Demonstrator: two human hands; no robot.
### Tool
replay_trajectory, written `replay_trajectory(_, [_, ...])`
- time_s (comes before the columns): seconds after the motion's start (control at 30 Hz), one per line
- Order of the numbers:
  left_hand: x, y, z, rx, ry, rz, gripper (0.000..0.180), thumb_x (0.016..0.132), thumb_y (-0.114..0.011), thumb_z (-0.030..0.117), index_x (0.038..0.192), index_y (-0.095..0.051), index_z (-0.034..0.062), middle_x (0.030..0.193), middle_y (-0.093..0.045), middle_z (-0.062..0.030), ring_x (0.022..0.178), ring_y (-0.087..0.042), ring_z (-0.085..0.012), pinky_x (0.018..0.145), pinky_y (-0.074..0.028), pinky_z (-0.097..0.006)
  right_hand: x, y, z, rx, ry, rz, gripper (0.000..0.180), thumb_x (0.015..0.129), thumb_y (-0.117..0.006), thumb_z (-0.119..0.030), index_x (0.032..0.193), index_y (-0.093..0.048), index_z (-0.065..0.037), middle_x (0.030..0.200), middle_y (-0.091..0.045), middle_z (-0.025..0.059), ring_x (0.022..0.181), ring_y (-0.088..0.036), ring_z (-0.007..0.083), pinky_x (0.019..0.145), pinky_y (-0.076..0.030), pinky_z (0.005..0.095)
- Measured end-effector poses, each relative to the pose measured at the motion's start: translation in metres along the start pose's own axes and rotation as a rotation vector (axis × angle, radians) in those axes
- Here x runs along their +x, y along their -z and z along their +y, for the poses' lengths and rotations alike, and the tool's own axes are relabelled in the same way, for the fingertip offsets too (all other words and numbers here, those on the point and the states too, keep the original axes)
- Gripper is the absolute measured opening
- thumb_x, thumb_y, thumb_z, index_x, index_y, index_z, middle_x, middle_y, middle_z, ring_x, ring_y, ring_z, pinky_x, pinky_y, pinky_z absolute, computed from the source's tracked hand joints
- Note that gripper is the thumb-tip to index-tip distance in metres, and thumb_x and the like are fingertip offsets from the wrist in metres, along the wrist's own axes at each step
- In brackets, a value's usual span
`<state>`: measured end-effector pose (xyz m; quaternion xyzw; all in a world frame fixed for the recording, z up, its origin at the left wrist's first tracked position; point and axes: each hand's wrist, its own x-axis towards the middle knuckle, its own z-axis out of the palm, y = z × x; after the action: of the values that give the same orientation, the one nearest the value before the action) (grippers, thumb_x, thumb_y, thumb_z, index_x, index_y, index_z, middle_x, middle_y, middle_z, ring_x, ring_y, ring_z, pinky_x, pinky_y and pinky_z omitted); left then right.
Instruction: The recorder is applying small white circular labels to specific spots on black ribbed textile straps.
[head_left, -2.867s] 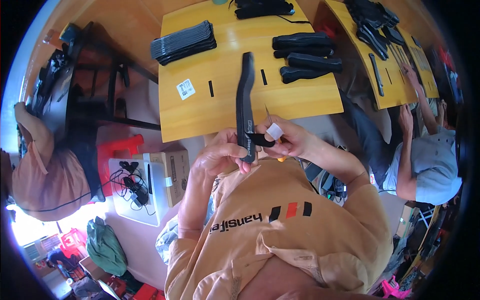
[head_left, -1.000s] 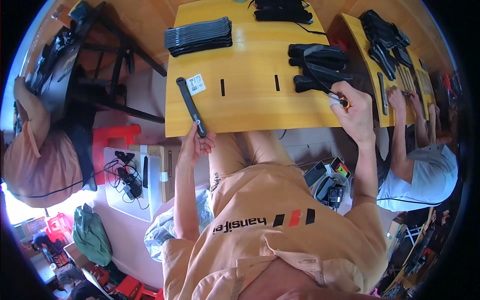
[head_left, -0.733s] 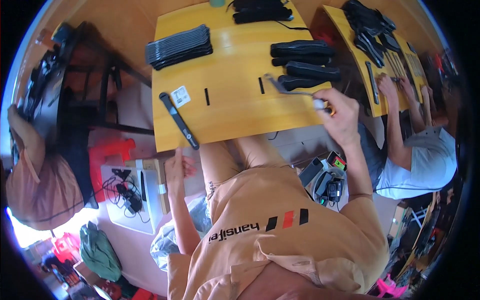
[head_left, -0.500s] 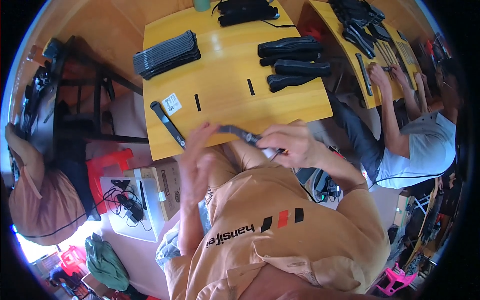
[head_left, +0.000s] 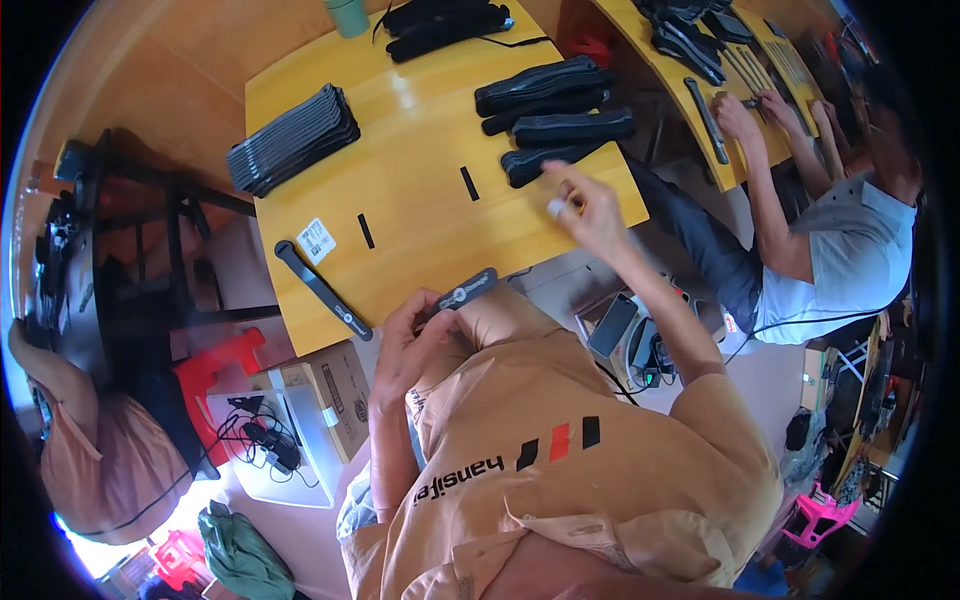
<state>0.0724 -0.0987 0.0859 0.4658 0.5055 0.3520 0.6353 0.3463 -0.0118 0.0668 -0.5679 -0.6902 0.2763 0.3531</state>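
Observation:
Near the table's front edge, my left hand (head_left: 415, 340) is closed on a black strap (head_left: 470, 289) with pale printing, its rounded end sticking out to the right. My right hand (head_left: 592, 212) is raised over the table's right part, fingers apart, with something white at its thumb. Its fingertips come close to the nearest bundle of black straps (head_left: 550, 163); whether they touch it I cannot tell. Another black strap (head_left: 322, 288) lies slantwise at the front left corner, beside a white label (head_left: 317, 240). Two short black strips (head_left: 366, 231) are set apart on the yellow tabletop (head_left: 420, 215).
A neat stack of dark straps (head_left: 293, 138) lies at the back left, more black bundles (head_left: 447, 30) and a green cup (head_left: 347, 17) at the back. A co-worker (head_left: 835, 260) handles a strap at the right-hand table. A cardboard box (head_left: 335, 395) stands below left.
My right hand has let go of the strap and moved up and right towards the bundles. My left hand now holds the strap alone. The view has shifted slightly.

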Motion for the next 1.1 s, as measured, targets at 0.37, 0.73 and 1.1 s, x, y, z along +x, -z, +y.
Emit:
replay_trajectory(0.37, [-0.013, 0.014, -0.014, 0.003, 0.039, 0.086, 0.013, 0.083, -0.060, 0.014, 0.085, -0.054, 0.0027, 0.070, -0.050, 0.0031, 0.064, -0.046, -0.0038, 0.059, -0.040, -0.019, 0.063, 0.016, 0.085, -0.534, 0.084, 0.114, 0.070, 0.070, -0.069, -0.011, 0.132, -0.039, -0.024, 0.077, -0.049, 0.0092, 0.068, -0.054, 0.0242, 0.063, -0.047, 0.0342])
replay_trajectory(0.73, [-0.013, 0.005, 0.006, 0.043, -0.045, 0.129, 0.019, 0.088, -0.049, 0.018, 0.092, -0.055, 0.0003, 0.076, -0.051, -0.0004, 0.070, -0.045, -0.0068, 0.063, -0.040, -0.022, 0.095, 0.010, 0.089, -0.467, 0.102, 0.112, 0.066, 0.072, -0.066, -0.013, 0.132, -0.040, -0.022, 0.086, -0.055, 0.0103, 0.072, -0.055, 0.0238, 0.070, -0.047, 0.0333])
replay_trajectory(1.1, [-0.002, -0.005, 0.016, 0.271, -0.174, 0.166, 0.016, 0.084, -0.051, 0.007, 0.097, -0.053, -0.0025, 0.076, -0.052, -0.0080, 0.068, -0.048, -0.0136, 0.063, -0.040, -0.025, 0.015, -0.006, -0.057, 0.587, -0.329, -0.383, 0.026, 0.079, -0.060, -0.018, 0.102, -0.063, -0.005, 0.074, -0.059, -0.0016, 0.050, -0.041, 0.0007, 0.046, -0.031, 0.0152])
